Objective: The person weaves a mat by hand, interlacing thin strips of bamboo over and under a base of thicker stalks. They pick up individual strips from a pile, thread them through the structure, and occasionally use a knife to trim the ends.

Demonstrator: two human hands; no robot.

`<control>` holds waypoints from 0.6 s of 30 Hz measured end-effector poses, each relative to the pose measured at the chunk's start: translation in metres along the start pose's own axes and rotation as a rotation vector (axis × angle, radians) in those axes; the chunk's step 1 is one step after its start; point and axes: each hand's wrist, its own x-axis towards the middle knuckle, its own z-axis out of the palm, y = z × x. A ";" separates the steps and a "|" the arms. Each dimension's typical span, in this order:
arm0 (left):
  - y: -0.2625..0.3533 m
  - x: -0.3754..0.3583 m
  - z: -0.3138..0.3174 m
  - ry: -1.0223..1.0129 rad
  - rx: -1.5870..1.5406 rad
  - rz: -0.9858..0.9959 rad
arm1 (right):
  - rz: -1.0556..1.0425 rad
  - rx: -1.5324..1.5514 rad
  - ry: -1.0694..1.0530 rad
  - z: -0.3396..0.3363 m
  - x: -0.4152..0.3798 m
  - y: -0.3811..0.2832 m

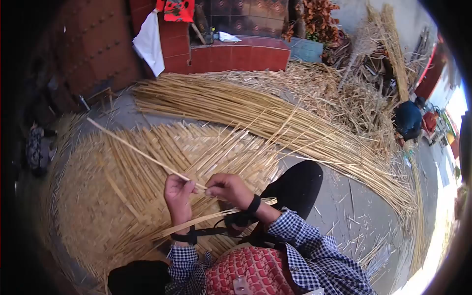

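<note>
A long pale reed (135, 149) slants from the upper left down to both hands. My left hand (178, 195) is closed around it near its lower end. My right hand (230, 189) pinches the reed's end with thumb and fingers, just right of the left hand. Beneath both hands lies a large woven reed mat (88, 196); loose reed strips (169, 152) rest across it. Other flat strips (206, 217) pass below my wrists, toward my lap. Some of the right hand's fingertips are hidden behind the hand.
A long bundle of reeds (236, 104) curves across the ground beyond the mat. Behind it are heaps of dry husks (314, 88) and a red tiled ledge (241, 56). A crouching person (409, 119) is at the far right; reed scraps litter the grey floor (339, 206).
</note>
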 end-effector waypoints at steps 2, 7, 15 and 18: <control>-0.002 0.000 -0.006 -0.028 -0.037 -0.047 | 0.025 -0.035 -0.016 0.004 0.000 0.009; -0.007 0.001 -0.011 0.028 -0.106 -0.042 | 0.021 -0.150 0.024 0.017 0.001 -0.004; -0.004 -0.001 -0.018 -0.026 -0.027 -0.094 | 0.085 -0.227 0.080 0.032 0.009 -0.002; -0.009 -0.003 -0.021 0.011 -0.024 -0.030 | 0.024 -0.346 0.035 0.035 0.009 -0.006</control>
